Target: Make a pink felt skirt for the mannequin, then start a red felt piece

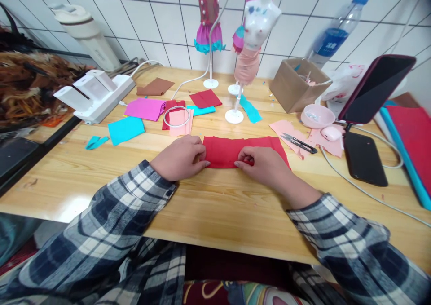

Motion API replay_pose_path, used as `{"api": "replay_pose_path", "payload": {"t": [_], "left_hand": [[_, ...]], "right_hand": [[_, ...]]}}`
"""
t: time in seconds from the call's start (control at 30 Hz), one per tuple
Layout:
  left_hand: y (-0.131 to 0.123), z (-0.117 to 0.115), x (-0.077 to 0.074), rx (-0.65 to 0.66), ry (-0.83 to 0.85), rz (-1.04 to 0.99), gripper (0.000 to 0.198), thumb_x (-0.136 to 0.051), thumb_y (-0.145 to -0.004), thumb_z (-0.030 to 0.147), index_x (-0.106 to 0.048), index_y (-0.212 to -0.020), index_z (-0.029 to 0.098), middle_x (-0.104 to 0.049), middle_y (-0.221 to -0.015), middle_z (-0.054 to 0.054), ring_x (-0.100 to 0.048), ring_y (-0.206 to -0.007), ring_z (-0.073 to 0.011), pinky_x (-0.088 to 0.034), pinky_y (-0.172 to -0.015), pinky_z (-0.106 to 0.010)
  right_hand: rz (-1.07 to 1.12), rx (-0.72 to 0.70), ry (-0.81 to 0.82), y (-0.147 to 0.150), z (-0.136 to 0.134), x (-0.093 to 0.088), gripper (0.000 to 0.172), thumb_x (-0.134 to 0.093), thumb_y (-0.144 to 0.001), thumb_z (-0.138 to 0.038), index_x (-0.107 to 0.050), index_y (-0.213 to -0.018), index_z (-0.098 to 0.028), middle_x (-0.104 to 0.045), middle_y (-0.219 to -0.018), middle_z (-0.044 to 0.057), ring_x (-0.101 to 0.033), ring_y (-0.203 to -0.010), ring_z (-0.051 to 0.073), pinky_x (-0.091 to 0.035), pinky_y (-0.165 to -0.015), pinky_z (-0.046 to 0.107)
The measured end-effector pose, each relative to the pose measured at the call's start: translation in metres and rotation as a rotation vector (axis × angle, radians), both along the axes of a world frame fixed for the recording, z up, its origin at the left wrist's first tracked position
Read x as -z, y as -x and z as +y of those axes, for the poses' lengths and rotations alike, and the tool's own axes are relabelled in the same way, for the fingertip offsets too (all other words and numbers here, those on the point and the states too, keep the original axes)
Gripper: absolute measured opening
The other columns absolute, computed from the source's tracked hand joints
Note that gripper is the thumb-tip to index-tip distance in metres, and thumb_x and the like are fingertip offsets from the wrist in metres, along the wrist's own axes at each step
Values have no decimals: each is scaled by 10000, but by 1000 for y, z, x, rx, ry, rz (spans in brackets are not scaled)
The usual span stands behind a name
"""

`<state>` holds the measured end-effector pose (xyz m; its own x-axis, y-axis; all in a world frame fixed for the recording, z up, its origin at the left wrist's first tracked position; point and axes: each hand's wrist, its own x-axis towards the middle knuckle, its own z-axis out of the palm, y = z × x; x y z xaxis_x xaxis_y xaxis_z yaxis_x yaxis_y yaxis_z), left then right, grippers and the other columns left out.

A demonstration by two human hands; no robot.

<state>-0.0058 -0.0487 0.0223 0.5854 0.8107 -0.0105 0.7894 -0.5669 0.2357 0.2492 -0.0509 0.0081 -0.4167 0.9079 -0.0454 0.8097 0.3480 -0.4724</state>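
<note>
A strip of red fabric [224, 151] lies lengthwise on the wooden table, its near edge looking folded. At its left end, my left hand [183, 156] pinches the near corner between thumb and fingers. My right hand [261, 163] pinches the same near edge right of the middle, with fingers curled. Beyond the right hand, the strip's right end rests on the table. Just behind my left hand are a pale pink fabric piece [182, 127] and a white ring [164, 116]. To the right of the strip, small thread snips [299, 143] lie on pink fabric scraps [281, 127].
Small dress-form mannequins [257, 31] stand at the back by the tiled wall. Cyan [126, 130] and magenta [144, 108] fabric pieces lie left. A cardboard box [296, 87], a pink bowl [318, 116] and a phone on a stand [379, 87] are at right. A white cable [370, 197] crosses the table.
</note>
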Motion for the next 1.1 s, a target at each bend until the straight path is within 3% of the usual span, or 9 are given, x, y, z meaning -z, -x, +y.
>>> {"api": "replay_pose_path", "payload": {"t": [0.13, 0.23, 0.3, 0.37, 0.53, 0.8, 0.97, 1.1], "left_hand": [[-7, -7, -5, -8, -115, -49, 256, -602, -845, 394, -644, -943, 162, -623, -937, -96, -578, -916, -253, -465, -826, -393], [-25, -31, -5, 132, -233, -66, 345, -534, -886, 402, -632, -1133, 182, -613, -1209, -124, -538, -1154, -285, -413, -999, -446], [-39, -51, 1, 255, -205, -17, 624, -500, -886, 520, -478, -1373, 130, -438, -1478, -162, -361, -1380, -311, -300, -1127, -457], [-48, -67, 10, 223, -178, 32, 838, -428, -881, 635, -330, -1465, 43, -322, -1545, -219, -256, -1448, -330, -225, -1165, -478], [-49, -78, 24, 60, -107, 125, 913, -324, -882, 701, -285, -1490, 21, -260, -1556, -246, -233, -1458, -357, -147, -1172, -551], [-48, -76, 21, 51, -61, 101, 973, -368, -825, 759, -274, -1507, 71, -247, -1560, -252, -240, -1450, -386, -236, -1127, -571], [-39, -67, 18, 64, -56, 107, 943, -374, -820, 763, -265, -1519, 140, -259, -1570, -210, -267, -1445, -366, -194, -1145, -577], [-30, -61, 17, 74, -70, 129, 867, -385, -830, 749, -291, -1512, 224, -264, -1574, -191, -293, -1432, -374, -146, -1130, -635]], "right_hand": [[9, -10, 1, 0, -1, 1, 82, -668, -805, -313, -668, -812, -232, -691, -758, -7, -592, -689, 149, -363, -561, 256], [17, -38, -14, 0, -2, 1, 72, -656, -812, -285, -656, -798, -214, -683, -744, 0, -586, -668, 146, -361, -557, 256], [23, -53, -16, 0, -2, 1, 53, -647, -814, -253, -648, -793, -204, -679, -735, 4, -583, -661, 142, -365, -562, 255], [32, -50, -9, -1, -1, 2, 41, -648, -815, -241, -648, -799, -204, -681, -736, 6, -588, -668, 141, -374, -574, 253], [45, -35, 13, 0, 0, 2, 56, -661, -813, -269, -664, -820, -214, -693, -753, 3, -597, -686, 144, -381, -585, 253], [13, -49, -5, -9, -2, -6, 81, -668, -813, -266, -687, -875, -217, -693, -800, 22, -597, -719, 158, -404, -603, 270], [-18, -64, -38, -33, -1, -12, 136, -688, -790, -251, -699, -923, -224, -705, -840, 19, -616, -765, 175, -437, -658, 295], [-11, -80, 37, -47, 1, -11, 143, -692, -755, -187, -695, -890, -236, -694, -791, 0, -603, -699, 155, -400, -592, 272]]}}
